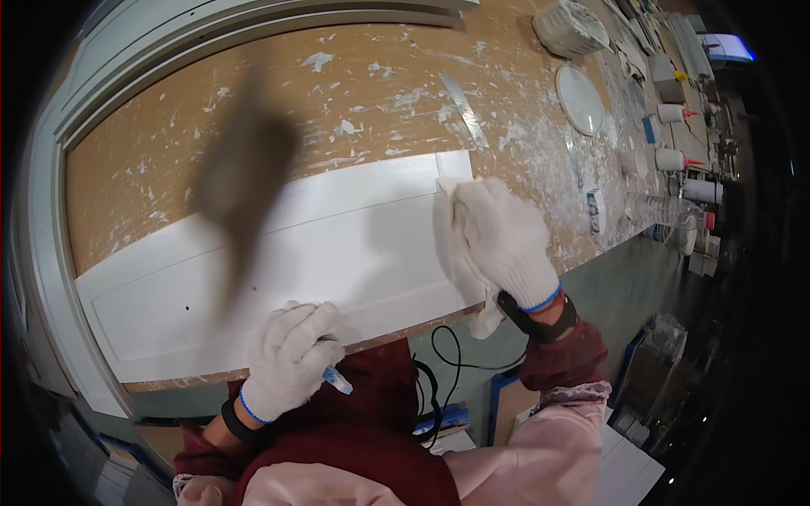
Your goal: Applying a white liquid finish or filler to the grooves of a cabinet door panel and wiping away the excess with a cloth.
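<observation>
A long white panel (337, 244) with shallow grooves and small dark holes lies along the near edge of the workbench. My right hand (502, 236), in a white knit glove, presses a whitish cloth (483, 322) against the panel's right end; part of the cloth hangs over the edge. On the panel's near edge rests my left hand (291, 354), also gloved, its fingers curled. From under it sticks a small blue-and-white object (337, 379), its kind unclear, held in that hand. A dark blurred shape close to the camera covers part of the panel's left half.
A paint-smeared bench (354, 93) carries a metal strip (464, 110), a white bucket (569, 29) and a round lid (580, 99). Glue bottles (671, 160) with red tips and a clear plastic bottle (666, 211) stand at the right. White frame boards (51, 169) border the left.
</observation>
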A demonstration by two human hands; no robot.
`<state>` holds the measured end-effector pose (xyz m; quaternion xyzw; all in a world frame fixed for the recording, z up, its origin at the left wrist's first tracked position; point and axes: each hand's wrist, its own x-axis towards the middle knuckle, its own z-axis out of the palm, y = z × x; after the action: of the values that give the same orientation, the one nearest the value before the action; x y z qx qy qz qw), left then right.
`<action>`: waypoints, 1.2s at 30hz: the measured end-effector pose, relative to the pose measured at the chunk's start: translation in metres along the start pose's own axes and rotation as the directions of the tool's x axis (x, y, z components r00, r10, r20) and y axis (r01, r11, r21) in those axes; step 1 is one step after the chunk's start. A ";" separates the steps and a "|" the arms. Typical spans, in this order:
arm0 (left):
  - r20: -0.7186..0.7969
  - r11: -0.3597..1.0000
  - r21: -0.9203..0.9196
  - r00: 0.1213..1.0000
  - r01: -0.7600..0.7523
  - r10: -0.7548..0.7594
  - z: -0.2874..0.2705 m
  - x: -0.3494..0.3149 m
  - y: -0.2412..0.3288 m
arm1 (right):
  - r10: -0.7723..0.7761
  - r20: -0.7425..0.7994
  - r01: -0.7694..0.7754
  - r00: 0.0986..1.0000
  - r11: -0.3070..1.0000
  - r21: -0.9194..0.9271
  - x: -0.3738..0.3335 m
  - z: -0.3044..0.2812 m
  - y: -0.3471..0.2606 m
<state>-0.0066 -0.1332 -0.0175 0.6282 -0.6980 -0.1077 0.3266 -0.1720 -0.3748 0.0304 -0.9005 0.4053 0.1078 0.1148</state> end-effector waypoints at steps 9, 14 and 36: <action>-0.023 1.000 0.016 1.000 0.003 -0.003 0.003 -0.002 0.002 | -0.030 -0.122 0.022 0.992 0.997 -0.069 0.068 -0.013 -0.004; -0.046 1.000 0.000 0.999 0.011 -0.011 0.004 -0.003 0.002 | 0.078 -0.358 0.037 0.930 0.952 0.304 0.032 -0.023 0.018; -0.033 0.998 0.063 0.999 0.000 0.002 0.003 -0.003 0.004 | 0.080 0.008 -0.081 0.997 0.994 0.071 -0.063 0.009 -0.004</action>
<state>-0.0112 -0.1300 -0.0186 0.6396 -0.6958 -0.0750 0.3181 -0.2108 -0.3253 0.0399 -0.8785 0.4446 0.1000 0.1436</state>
